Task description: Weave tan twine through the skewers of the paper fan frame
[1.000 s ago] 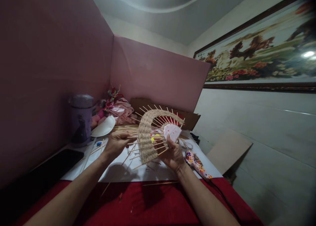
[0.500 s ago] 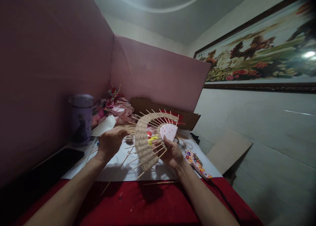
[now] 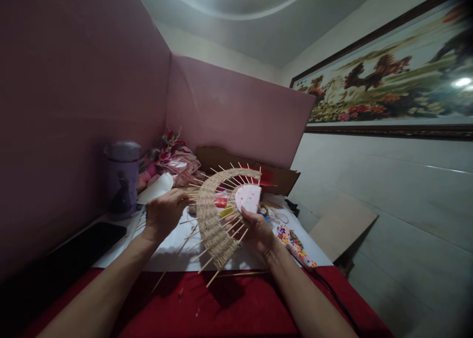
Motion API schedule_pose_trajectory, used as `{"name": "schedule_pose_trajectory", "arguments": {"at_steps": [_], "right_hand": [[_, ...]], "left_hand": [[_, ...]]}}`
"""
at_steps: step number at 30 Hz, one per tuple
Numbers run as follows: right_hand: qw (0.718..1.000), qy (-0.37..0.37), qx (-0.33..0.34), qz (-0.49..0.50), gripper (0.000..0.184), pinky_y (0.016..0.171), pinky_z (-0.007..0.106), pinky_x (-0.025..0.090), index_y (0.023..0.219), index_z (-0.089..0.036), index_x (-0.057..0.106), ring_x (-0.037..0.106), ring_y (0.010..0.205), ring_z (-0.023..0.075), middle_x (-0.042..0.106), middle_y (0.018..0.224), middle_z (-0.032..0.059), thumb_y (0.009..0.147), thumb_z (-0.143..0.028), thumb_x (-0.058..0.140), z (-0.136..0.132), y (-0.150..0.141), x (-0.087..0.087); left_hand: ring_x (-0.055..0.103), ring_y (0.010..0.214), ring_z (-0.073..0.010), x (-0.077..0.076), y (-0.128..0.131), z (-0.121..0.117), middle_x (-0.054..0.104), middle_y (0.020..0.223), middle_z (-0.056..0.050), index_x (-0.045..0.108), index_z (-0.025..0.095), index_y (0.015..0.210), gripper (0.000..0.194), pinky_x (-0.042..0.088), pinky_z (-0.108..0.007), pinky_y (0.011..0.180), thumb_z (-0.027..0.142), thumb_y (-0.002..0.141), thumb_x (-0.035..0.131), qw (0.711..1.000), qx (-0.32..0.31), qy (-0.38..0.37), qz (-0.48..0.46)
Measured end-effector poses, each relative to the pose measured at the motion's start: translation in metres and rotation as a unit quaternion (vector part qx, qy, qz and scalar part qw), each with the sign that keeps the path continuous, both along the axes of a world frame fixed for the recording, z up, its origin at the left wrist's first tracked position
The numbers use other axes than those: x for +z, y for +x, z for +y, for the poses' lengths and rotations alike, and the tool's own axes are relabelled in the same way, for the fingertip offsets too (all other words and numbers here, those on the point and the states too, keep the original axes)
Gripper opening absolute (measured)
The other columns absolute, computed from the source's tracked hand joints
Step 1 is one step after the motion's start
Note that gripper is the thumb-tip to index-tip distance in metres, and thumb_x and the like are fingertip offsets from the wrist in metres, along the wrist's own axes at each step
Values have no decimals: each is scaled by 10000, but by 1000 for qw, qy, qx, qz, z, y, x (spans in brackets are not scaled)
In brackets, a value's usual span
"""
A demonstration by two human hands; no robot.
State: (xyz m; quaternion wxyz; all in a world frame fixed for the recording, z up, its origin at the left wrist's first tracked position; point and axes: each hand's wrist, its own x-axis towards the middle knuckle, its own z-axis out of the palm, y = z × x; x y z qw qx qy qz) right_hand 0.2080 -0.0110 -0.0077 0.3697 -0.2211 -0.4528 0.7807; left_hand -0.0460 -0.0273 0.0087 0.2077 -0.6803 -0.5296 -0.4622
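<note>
My right hand (image 3: 254,229) is gripping the fan (image 3: 207,215) above the desk (image 3: 258,308), where it's partly hiding a yellow piece (image 3: 226,211); I can't tell whether my left hand (image 3: 168,215), beside its rim, is gripping. A cup (image 3: 120,185) and cloth (image 3: 183,163) are crowding the far-left corner, and a floral tool (image 3: 295,247) is lying near the right edge.

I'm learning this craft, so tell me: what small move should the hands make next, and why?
Probably steady the fan by an outer stick with the left hand: it is close to the fan's left edge, while the right hand grips near the spotted patch.
</note>
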Motion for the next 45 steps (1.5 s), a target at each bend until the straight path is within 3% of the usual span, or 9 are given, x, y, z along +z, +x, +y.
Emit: {"name": "schedule_pose_trajectory", "arguments": {"at_steps": [3, 6, 12, 15, 21, 27, 33, 39, 45], "right_hand": [[1000, 2, 22, 3, 463, 653, 254, 451, 881, -19, 672, 621, 652, 152, 690, 744, 122, 847, -426, 454, 1, 2, 0], [999, 6, 35, 17, 471, 685, 269, 448, 871, -29, 671, 622, 666, 160, 692, 749, 120, 837, -448, 460, 3, 3, -3], [998, 12, 28, 62, 420, 707, 261, 440, 852, -59, 672, 628, 683, 153, 695, 728, 96, 839, -427, 471, 4, 2, -6], [997, 8, 16, 81, 393, 696, 245, 442, 834, -55, 673, 632, 681, 146, 691, 707, 85, 823, -411, 508, 1, 1, -5], [996, 27, 44, 67, 422, 665, 256, 446, 856, -53, 679, 632, 647, 153, 696, 711, 89, 801, -444, 530, -1, 1, -3], [996, 37, 65, 41, 461, 656, 260, 439, 809, -63, 685, 624, 614, 153, 692, 666, 84, 796, -490, 512, 0, 2, -5], [997, 35, 70, 26, 452, 590, 254, 419, 760, -71, 670, 611, 585, 152, 685, 663, 98, 777, -499, 525, 1, 2, -5], [997, 25, 65, 17, 464, 598, 252, 427, 774, -71, 663, 611, 599, 149, 676, 664, 96, 800, -500, 489, 5, 4, -8], [998, 15, 57, -4, 482, 592, 251, 442, 789, -71, 661, 599, 565, 138, 664, 643, 90, 844, -486, 423, 10, 8, -9]], "left_hand": [[603, 655, -151, 0, -3, 4, 683, 688, -11, 678, 209, 678, 194, 368, -237, 589, 363, 758, 591, 999, -12, -19, -46], [589, 579, -149, -1, -4, 7, 684, 622, -9, 701, 214, 687, 221, 386, -236, 555, 417, 714, 617, 984, -61, -61, -158], [552, 512, -133, 3, -1, 6, 681, 592, -29, 724, 158, 683, 252, 409, -223, 484, 383, 570, 723, 892, -207, -108, -388], [503, 460, -106, 3, 2, 6, 669, 578, -29, 731, 147, 685, 253, 374, -206, 425, 367, 560, 734, 869, -234, -124, -419], [458, 427, -87, -1, 6, 8, 641, 530, -23, 734, 137, 687, 237, 378, -208, 420, 334, 557, 745, 852, -254, -142, -435], [582, 568, -147, 3, 3, 8, 707, 690, -63, 728, 145, 707, 271, 443, -242, 498, 382, 576, 725, 859, -239, -108, -441], [545, 554, -131, 2, -3, 11, 662, 586, -23, 714, 149, 651, 207, 387, -228, 512, 344, 584, 720, 883, -188, -58, -425], [532, 557, -130, -1, -9, 8, 654, 609, -10, 703, 175, 705, 191, 350, -237, 528, 357, 701, 645, 967, -54, 16, -248], [552, 583, -123, 2, -10, 2, 650, 649, -4, 659, 175, 701, 177, 339, -225, 553, 339, 742, 608, 988, 28, 57, -144]]}}
